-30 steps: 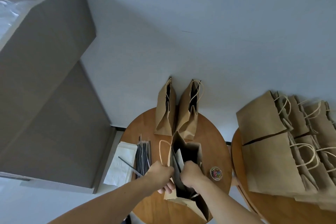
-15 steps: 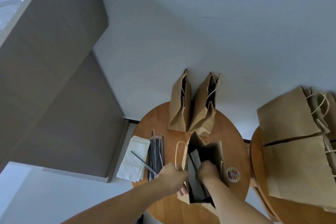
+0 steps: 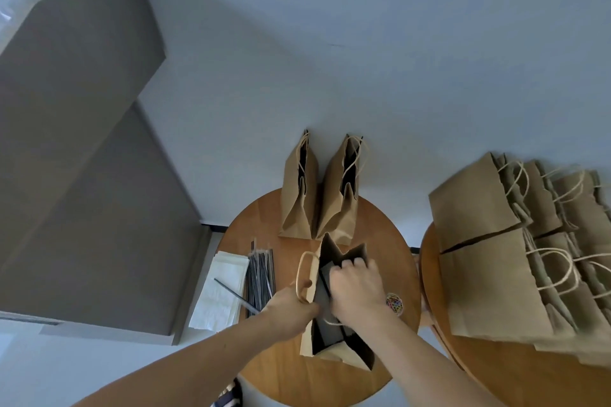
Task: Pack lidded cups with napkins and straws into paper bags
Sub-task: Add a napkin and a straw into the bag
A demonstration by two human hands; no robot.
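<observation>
Now our left hand [image 3: 291,311] grips one black straw [image 3: 231,292], right beside the open paper bag [image 3: 307,340]. Our right hand [image 3: 357,287] curls its fingers over the bag's far rim. Inside it is dark; we cannot tell what is there. Just past our hands stand two more bags [image 3: 297,208]. Left of our left hand lie a straw pile [image 3: 261,274] and napkins [image 3: 221,291].

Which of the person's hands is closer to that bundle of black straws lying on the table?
Left. The left hand, gripping a single straw, is just right of the straw bundle; the right hand is farther right, over the open bag, fingers curled on its rim.
</observation>
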